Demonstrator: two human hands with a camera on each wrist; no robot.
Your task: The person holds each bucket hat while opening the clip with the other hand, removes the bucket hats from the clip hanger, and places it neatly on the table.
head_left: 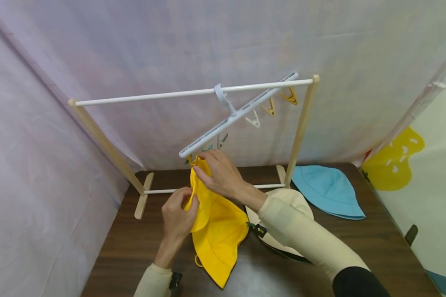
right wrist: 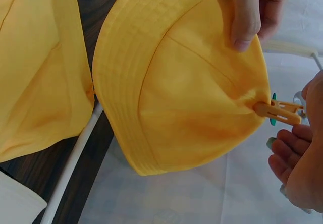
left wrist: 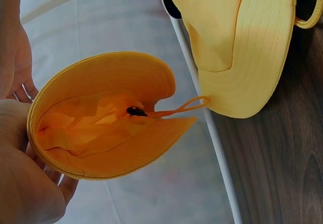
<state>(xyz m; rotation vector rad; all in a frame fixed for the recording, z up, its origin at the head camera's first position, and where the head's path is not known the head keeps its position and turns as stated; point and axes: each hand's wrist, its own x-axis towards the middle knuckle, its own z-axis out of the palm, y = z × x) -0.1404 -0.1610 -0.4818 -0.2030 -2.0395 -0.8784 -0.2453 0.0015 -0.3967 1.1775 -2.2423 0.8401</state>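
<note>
A yellow bucket hat (head_left: 202, 202) hangs crown up below the hanger (head_left: 232, 117). A yellow clothespin clip (right wrist: 278, 112) bites the top of its crown. My left hand (head_left: 179, 212) pinches the hat's side, its thumb (right wrist: 243, 27) lying on the cloth. Beside the clip is my right hand (head_left: 221, 175), fingers loosely bent and apart from it in the right wrist view. The left wrist view looks into the hat's hollow (left wrist: 101, 118), where a cord with a dark toggle (left wrist: 135, 111) dangles. Another yellow hat (head_left: 221, 247) lies below on the table.
The hanger hooks over a white rod (head_left: 148, 96) on a wooden stand (head_left: 302, 128). Several other clips, one yellow (head_left: 290, 97) and one white (head_left: 253, 119), hang from it. A cream hat (head_left: 290, 202) and a blue hat (head_left: 328, 192) lie on the dark table (head_left: 115, 255).
</note>
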